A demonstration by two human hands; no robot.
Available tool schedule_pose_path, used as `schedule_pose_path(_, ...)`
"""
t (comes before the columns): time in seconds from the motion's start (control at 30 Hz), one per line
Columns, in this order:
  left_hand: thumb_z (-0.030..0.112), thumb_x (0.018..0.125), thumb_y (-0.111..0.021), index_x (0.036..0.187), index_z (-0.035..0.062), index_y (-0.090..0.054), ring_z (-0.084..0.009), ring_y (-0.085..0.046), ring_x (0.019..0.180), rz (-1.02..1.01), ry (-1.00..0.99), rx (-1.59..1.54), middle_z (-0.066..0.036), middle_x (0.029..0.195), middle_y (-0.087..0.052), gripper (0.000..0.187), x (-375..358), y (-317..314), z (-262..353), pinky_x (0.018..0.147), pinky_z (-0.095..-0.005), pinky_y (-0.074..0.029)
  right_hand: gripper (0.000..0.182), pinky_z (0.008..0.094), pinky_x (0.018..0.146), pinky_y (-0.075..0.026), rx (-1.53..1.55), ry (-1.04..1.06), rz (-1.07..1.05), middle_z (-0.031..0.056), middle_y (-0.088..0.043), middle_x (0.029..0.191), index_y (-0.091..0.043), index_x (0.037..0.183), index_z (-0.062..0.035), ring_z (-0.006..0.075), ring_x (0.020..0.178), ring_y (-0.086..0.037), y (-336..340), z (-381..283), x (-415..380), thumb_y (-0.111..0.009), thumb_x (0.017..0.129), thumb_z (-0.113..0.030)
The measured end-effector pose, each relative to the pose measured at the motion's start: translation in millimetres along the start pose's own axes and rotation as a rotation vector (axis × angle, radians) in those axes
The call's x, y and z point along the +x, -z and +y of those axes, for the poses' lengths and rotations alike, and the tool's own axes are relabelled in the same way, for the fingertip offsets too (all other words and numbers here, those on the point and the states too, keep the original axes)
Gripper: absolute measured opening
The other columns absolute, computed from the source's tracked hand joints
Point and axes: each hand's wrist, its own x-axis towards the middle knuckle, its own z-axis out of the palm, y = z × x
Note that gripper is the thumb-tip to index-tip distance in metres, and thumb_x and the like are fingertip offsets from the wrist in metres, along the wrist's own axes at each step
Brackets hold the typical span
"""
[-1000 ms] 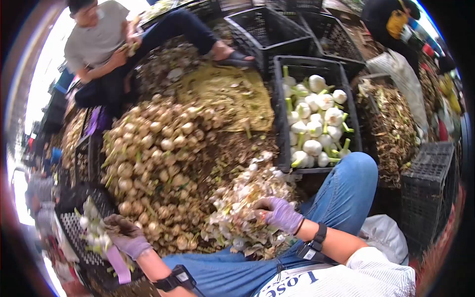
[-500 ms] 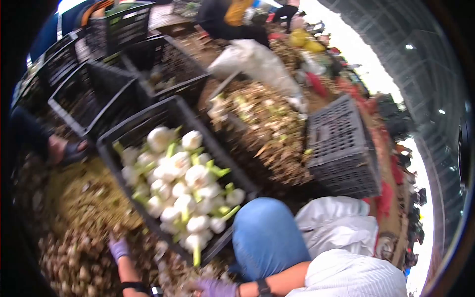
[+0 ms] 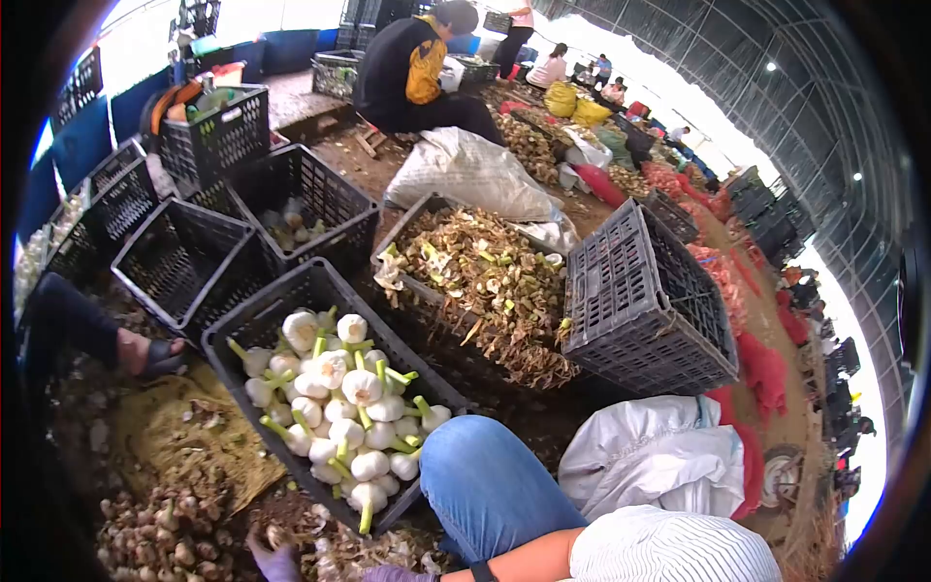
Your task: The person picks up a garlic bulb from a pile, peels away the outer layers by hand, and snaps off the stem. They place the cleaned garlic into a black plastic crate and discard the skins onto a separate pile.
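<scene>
Low in the view, my left hand in a purple glove is over the dirt and husks beside the pile of untrimmed garlic. Its bare fingertips are curled round something small and brownish that I cannot make out. My right hand, also gloved in purple, is cut off by the bottom edge, so its fingers are hidden. Above both hands stands a black crate with white garlic bulbs heaped in it, their green stems cut short.
Two black crates stand behind. A husk heap and a tipped crate lie ahead, with a white sack at right. A seated person is beyond; another person's foot is at left.
The view has tilted up and steadied. My left hand has drawn back from the garlic pile towards my right hand, and both sit lower in the picture.
</scene>
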Motion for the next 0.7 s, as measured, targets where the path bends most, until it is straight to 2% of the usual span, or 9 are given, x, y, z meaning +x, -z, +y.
schedule_pose_path(0.03,-0.006,0.069,-0.059,0.133,0.0146,-0.035,-0.0200,-0.054,0.086,-0.178,-0.140,0.221,-0.015,0.112,-0.051,0.071,-31,20,14,0.067,-0.0258,-0.047,0.030,0.0408,0.069,-0.047,0.002,0.079,0.008,0.0166,-0.061,0.082,-0.059,0.103,-0.0101,0.0325,0.077,-0.059,-6,7,-1,-0.057,0.076,-0.023)
schedule_pose_path(0.1,-0.017,0.067,-0.050,0.129,0.0104,-0.039,-0.0189,-0.054,0.085,-0.194,-0.023,0.063,-0.012,0.104,-0.053,0.069,-93,38,39,0.070,-0.0293,-0.049,0.029,0.0404,0.068,-0.047,-0.051,-0.020,-0.063,0.0160,-0.061,0.081,-0.059,0.101,-0.0092,0.0321,0.076,-0.059,19,-47,-1,-0.058,0.075,-0.022)
schedule_pose_path(0.17,-0.007,0.073,-0.052,0.120,0.0070,-0.048,-0.0178,-0.058,0.080,-0.180,-0.207,-0.008,-0.011,0.095,-0.058,0.050,-168,31,75,0.066,-0.0287,-0.049,0.029,0.0397,0.066,-0.048,-0.182,-0.287,-0.206,0.0149,-0.061,0.079,-0.060,0.099,-0.0075,0.0313,0.074,-0.059,38,-101,-7,-0.060,0.073,-0.021)
schedule_pose_path(0.23,-0.007,0.050,-0.072,0.117,0.0015,-0.038,-0.0186,-0.052,0.090,-0.141,-0.200,-0.066,-0.010,0.102,-0.049,0.075,-197,36,73,0.076,-0.0299,-0.047,0.038,0.0367,0.078,-0.045,0.156,0.083,0.028,0.0188,-0.059,0.097,-0.050,0.113,-0.0012,0.0275,0.089,-0.057,2,-65,-2,-0.053,0.081,-0.021)
schedule_pose_path(0.27,-0.005,0.050,-0.075,0.117,0.0018,-0.037,-0.0184,-0.052,0.090,-0.042,-0.285,0.104,-0.010,0.103,-0.050,0.077,-221,42,76,0.078,-0.0297,-0.046,0.040,0.0355,0.076,-0.046,0.011,0.082,-0.002,0.0171,-0.060,0.094,-0.049,0.112,0.0000,0.0228,0.087,-0.056,8,-60,-18,-0.056,0.079,-0.022)
schedule_pose_path(0.33,-0.001,0.050,-0.078,0.113,0.0028,-0.039,-0.0177,-0.051,0.092,0.068,-0.360,0.239,-0.009,0.104,-0.050,0.075,-259,32,91,0.081,-0.0294,-0.045,0.036,0.0311,0.074,-0.046,0.373,-0.137,-0.287,0.0127,-0.060,0.092,-0.052,0.109,0.0020,0.0153,0.084,-0.054,20,-96,-26,-0.055,0.084,-0.024)
schedule_pose_path(0.43,0.004,0.050,-0.083,0.106,0.0046,-0.040,-0.0169,-0.050,0.094,0.135,-0.465,0.286,-0.008,0.103,-0.050,0.071,-302,33,90,0.083,-0.0297,-0.044,0.038,0.0283,0.075,-0.046,0.745,-0.137,-0.349,0.0061,-0.060,0.096,-0.054,0.108,0.0018,0.0138,0.085,-0.055,23,-156,-48,-0.056,0.086,-0.029)
schedule_pose_path(0.63,0.019,0.049,-0.087,0.098,0.0065,-0.039,-0.0206,-0.052,0.087,0.219,-0.792,0.442,-0.009,0.097,-0.047,0.069,-334,41,79,0.077,-0.0306,-0.044,0.031,0.0239,0.071,-0.046,0.651,-0.022,-0.366,0.0053,-0.060,0.092,-0.056,0.102,0.0023,0.0087,0.083,-0.055,7,-155,-65,-0.057,0.086,-0.023)
schedule_pose_path(0.7,0.019,0.049,-0.087,0.097,0.0068,-0.039,-0.0202,-0.051,0.087,0.236,-0.834,0.498,-0.008,0.096,-0.047,0.069,-336,45,78,0.077,-0.0304,-0.044,0.030,0.0236,0.068,-0.046,0.620,-0.145,-0.348,0.0044,-0.061,0.087,-0.058,0.100,0.0016,0.0080,0.078,-0.055,10,-168,-69,-0.061,0.084,-0.024)
